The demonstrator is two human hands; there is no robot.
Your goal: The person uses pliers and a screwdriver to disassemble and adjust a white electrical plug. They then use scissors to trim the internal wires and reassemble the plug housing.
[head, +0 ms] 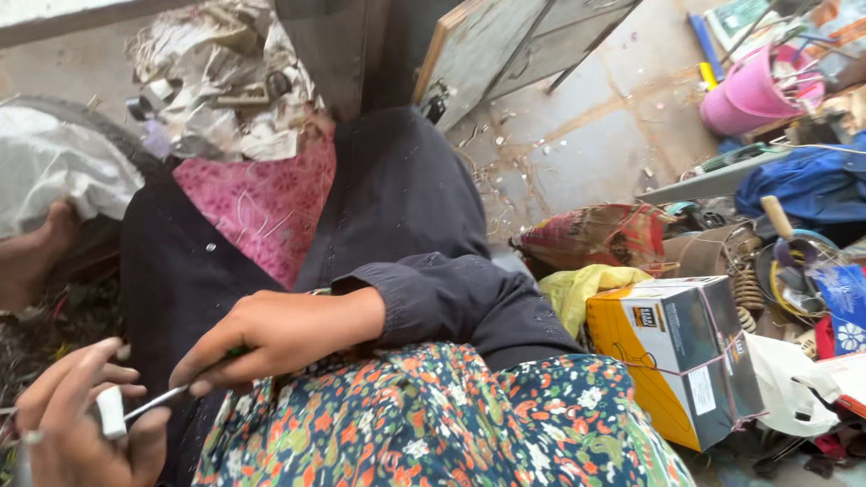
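My left hand [81,424] is at the bottom left, fingers pinched around a small white plastic piece [111,412]. My right hand [271,334], coming out of a dark sleeve, grips a screwdriver whose green handle is mostly hidden in the fist. Its thin metal shaft [155,402] points left and its tip meets the white piece. Both hands hover over my lap, which is covered by a floral cloth [433,424] and a dark garment.
A yellow and black cardboard box [677,352] sits to the right among cluttered tools and bags. A pink bucket [753,90] stands at the far right. Crumpled newspaper [225,81] holding metal parts lies ahead, a framed panel [505,45] leans behind, and a bare foot [36,257] rests at left.
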